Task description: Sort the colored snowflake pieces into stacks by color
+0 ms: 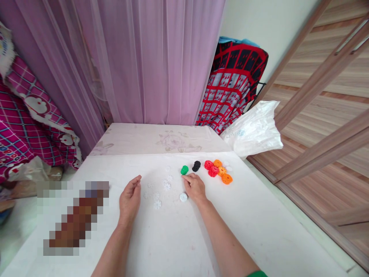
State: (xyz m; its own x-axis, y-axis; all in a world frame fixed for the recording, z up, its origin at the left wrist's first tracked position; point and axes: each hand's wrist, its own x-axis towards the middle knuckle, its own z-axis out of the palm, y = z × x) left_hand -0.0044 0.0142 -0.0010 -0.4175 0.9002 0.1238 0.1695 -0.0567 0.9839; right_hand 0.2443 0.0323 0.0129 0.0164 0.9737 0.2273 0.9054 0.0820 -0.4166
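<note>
My left hand [130, 198] is held edge-on over the left of the white cloth, fingers loosely bent and nothing visible in it. Several thin white notched discs [167, 185] lie scattered between my hands. My right hand [195, 187] has its index finger stretched out, its tip just below a small pile of green discs [184, 169]. Whether that fingertip touches the green pile I cannot tell. Close below the same hand sits a round white disc or stack [183, 197]. Black discs [196, 166] are heaped beyond my right hand.
Right of the black heap lie red discs [212, 170], orange discs [226, 179] and pale discs [227, 166]. A white plastic bag [255, 129] hangs at the table's far right corner. A blurred-out patch [80, 217] covers something at the left. Purple curtains [161, 61] hang behind the table.
</note>
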